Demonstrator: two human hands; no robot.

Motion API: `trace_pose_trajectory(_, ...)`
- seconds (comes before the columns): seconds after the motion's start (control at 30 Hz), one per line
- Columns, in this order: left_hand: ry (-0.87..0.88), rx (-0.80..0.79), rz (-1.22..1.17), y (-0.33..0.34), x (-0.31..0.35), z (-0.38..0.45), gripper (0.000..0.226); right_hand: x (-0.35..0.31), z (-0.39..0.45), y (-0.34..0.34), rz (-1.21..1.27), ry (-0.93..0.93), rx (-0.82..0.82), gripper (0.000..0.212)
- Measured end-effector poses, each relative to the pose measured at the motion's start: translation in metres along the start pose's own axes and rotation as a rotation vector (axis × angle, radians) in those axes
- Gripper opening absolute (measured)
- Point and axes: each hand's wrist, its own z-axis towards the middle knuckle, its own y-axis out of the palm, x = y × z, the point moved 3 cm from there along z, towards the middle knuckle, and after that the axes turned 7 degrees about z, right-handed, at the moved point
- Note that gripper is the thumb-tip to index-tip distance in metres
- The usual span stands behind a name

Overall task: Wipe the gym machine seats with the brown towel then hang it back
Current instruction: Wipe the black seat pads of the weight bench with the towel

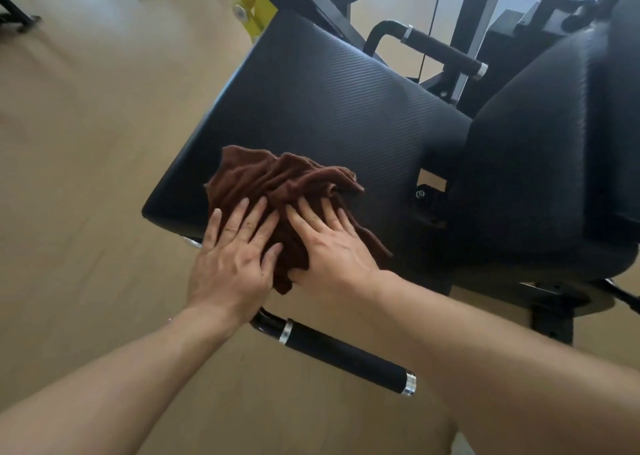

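Note:
A crumpled brown towel (277, 177) lies on the near corner of a black padded gym machine seat (322, 108). My left hand (232, 260) presses flat on the towel's left part, fingers spread, with the palm over the seat's front edge. My right hand (329, 243) presses flat on the towel's right part, fingers spread too. Both hands sit side by side, and the towel bunches up beyond the fingertips. A black backrest pad (547, 149) rises to the right of the seat.
A black foam-covered handle bar (343, 354) juts out below the seat, just under my wrists. Another handle (440, 51) sits behind the seat. Yellow and black frame parts (252, 7) stand at the top. Light wood floor (86, 143) spreads to the left.

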Motion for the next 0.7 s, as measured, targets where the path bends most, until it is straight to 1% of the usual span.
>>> trace_pose_trajectory(0.1,-0.049,-0.049,0.057,-0.01,-0.027,0.013,0.06,-0.013,0.023,-0.002,-0.045,-0.066,0.008,0.091)
trace_pose_trajectory(0.2,-0.009,-0.13,0.075,-0.013,-0.026,0.026,0.062,-0.006,0.018,0.007,-0.096,-0.076,0.049,0.088)
trace_pose_trajectory(0.27,0.036,-0.167,0.084,-0.015,-0.019,0.035,0.062,0.003,0.009,0.011,-0.085,-0.047,0.092,0.086)
trace_pose_trajectory(0.37,0.14,-0.206,0.089,-0.021,-0.002,0.053,0.061,0.014,-0.006,0.014,-0.052,0.051,0.154,0.08)
trace_pose_trajectory(0.43,0.212,-0.249,0.116,-0.024,0.015,0.067,0.057,0.028,-0.017,0.015,-0.048,0.136,0.172,0.073)
trace_pose_trajectory(0.6,0.359,-0.319,0.101,-0.021,0.077,0.096,0.058,0.072,-0.044,0.014,-0.057,0.304,0.255,0.062)
trace_pose_trajectory(0.63,0.388,-0.333,0.103,-0.018,0.092,0.099,0.058,0.079,-0.051,0.016,-0.039,0.329,0.277,0.061)
trace_pose_trajectory(0.7,0.448,-0.344,0.106,-0.012,0.124,0.1,0.059,0.09,-0.069,0.019,0.075,0.414,0.306,0.064)
